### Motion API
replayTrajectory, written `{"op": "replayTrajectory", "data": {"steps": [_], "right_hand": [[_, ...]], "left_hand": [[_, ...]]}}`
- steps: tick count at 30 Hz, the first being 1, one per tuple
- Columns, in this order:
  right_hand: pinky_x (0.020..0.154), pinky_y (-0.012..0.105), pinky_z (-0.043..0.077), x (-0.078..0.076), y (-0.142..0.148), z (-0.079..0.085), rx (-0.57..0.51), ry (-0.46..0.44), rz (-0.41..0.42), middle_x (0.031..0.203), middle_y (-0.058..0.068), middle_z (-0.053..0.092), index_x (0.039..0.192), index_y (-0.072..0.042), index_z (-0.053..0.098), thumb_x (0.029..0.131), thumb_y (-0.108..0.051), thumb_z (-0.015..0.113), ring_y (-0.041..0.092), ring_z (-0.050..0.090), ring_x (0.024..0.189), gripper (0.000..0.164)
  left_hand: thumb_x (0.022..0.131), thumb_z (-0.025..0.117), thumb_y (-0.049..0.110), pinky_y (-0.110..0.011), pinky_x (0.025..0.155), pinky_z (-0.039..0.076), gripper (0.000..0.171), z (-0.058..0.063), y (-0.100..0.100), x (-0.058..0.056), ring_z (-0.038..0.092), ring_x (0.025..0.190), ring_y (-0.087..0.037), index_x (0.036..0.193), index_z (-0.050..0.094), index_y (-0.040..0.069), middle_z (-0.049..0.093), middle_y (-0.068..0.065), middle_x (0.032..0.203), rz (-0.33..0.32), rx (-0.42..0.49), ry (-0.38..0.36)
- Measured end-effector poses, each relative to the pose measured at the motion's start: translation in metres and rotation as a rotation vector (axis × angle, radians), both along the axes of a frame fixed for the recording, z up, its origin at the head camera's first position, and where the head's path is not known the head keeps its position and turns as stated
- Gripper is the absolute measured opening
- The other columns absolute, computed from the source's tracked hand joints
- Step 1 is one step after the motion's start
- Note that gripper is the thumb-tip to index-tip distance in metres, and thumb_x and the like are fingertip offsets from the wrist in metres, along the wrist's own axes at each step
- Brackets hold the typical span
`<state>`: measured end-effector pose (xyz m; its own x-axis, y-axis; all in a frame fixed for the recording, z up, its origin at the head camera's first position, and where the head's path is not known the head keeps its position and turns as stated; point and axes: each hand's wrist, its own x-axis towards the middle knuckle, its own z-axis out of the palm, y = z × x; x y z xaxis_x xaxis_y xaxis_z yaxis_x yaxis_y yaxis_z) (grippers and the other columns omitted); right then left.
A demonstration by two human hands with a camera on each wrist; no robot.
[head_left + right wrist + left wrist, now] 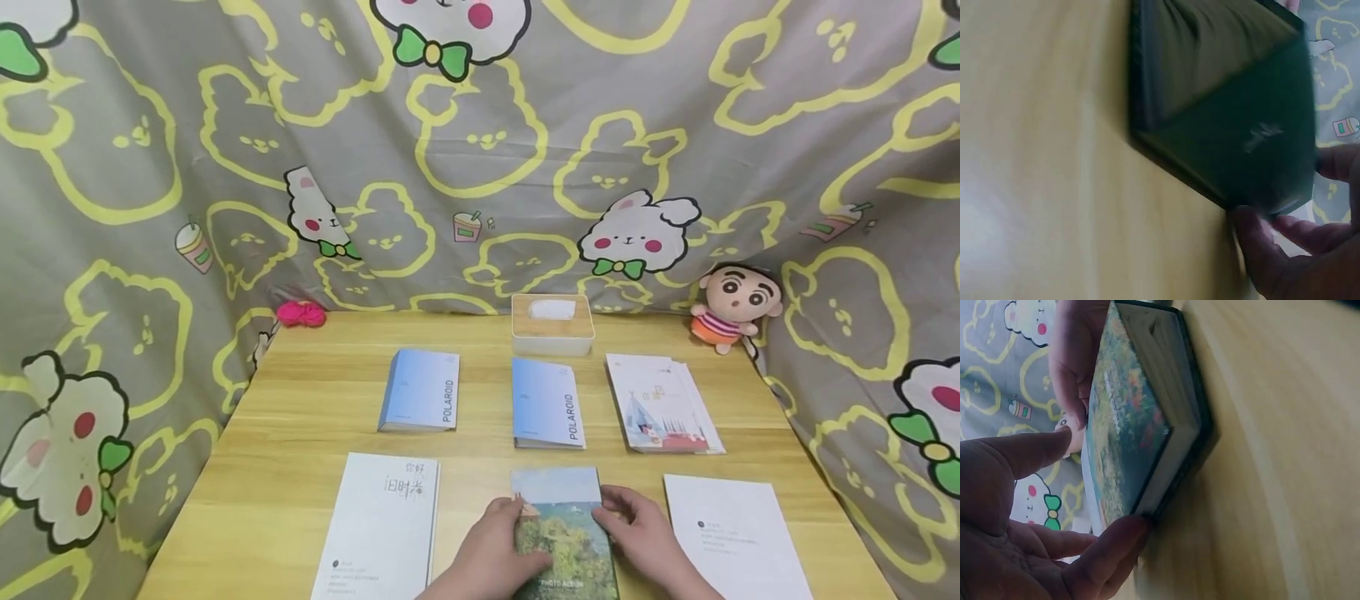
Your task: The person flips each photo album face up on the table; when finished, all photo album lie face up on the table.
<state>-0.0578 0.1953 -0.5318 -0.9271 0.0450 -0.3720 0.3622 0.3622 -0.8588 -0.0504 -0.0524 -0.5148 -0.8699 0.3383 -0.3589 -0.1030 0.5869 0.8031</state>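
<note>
A photo album (566, 533) with a painted sea-and-garden cover lies at the front middle of the table in the head view. My left hand (498, 546) holds its left edge, the thumb reaching over the cover. In the left wrist view, fingertips (1125, 537) meet the album's corner beside the page block. On the opposite side, my right hand (645, 533) grips the right edge near the top. The right wrist view shows the album's dark green spine (1254, 125) with that hand's fingers at its far end.
White books lie left (382, 525) and right (738, 533) of the album. Behind are two blue POLAROID albums (420, 387) (547, 400) and white illustrated booklets (660, 408). A tissue box (552, 333), plush doll (731, 304) and pink item (302, 314) line the back by the patterned curtain (480, 150).
</note>
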Motion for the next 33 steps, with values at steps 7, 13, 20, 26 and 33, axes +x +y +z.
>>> {"op": "replayTrajectory", "data": {"steps": [7,13,20,26,33], "right_hand": [[0.065,0.036,0.061,0.002,0.007,0.0,-0.164,-0.019,-0.033,0.108,0.013,0.075,0.145,0.014,0.05,0.108,-0.02,0.063,0.023,0.07,0.087,0.052],[0.064,0.032,0.059,0.004,0.011,0.012,-0.246,0.086,-0.013,0.108,0.015,0.073,0.145,0.014,0.05,0.104,-0.007,0.067,0.016,0.069,0.082,0.049],[0.07,0.032,0.063,0.008,0.004,0.031,-0.259,0.157,0.012,0.103,0.013,0.067,0.143,0.014,0.052,0.099,0.0,0.07,0.014,0.07,0.083,0.049],[0.071,0.03,0.063,0.01,-0.001,0.036,-0.256,0.216,0.041,0.105,0.016,0.064,0.141,0.015,0.054,0.098,0.005,0.071,0.012,0.068,0.083,0.047],[0.073,0.031,0.064,0.01,-0.001,0.033,-0.327,0.249,0.07,0.105,0.016,0.064,0.136,0.019,0.051,0.099,0.007,0.067,0.012,0.07,0.086,0.043]], "left_hand": [[0.088,0.084,0.048,-0.063,0.103,0.051,0.08,0.004,0.0,0.0,0.059,0.127,-0.045,0.143,0.059,-0.005,0.056,-0.021,0.143,-0.011,0.034,-0.027],[0.091,0.08,0.052,-0.06,0.103,0.052,0.067,0.006,0.003,-0.001,0.058,0.13,-0.043,0.134,0.067,0.002,0.061,-0.02,0.142,-0.01,0.062,0.019],[0.096,0.071,0.059,-0.052,0.097,0.056,0.069,0.006,0.002,-0.002,0.066,0.117,-0.034,0.129,0.071,-0.002,0.069,-0.009,0.125,-0.011,0.029,0.099],[0.097,0.073,0.054,-0.04,0.081,0.057,0.071,0.007,0.004,-0.001,0.063,0.098,-0.02,0.132,0.066,-0.007,0.062,-0.007,0.122,0.004,0.08,0.097],[0.095,0.077,0.049,-0.038,0.09,0.058,0.078,0.01,0.007,0.002,0.063,0.112,-0.023,0.15,0.055,0.0,0.059,-0.012,0.14,0.033,0.184,0.15]]}}
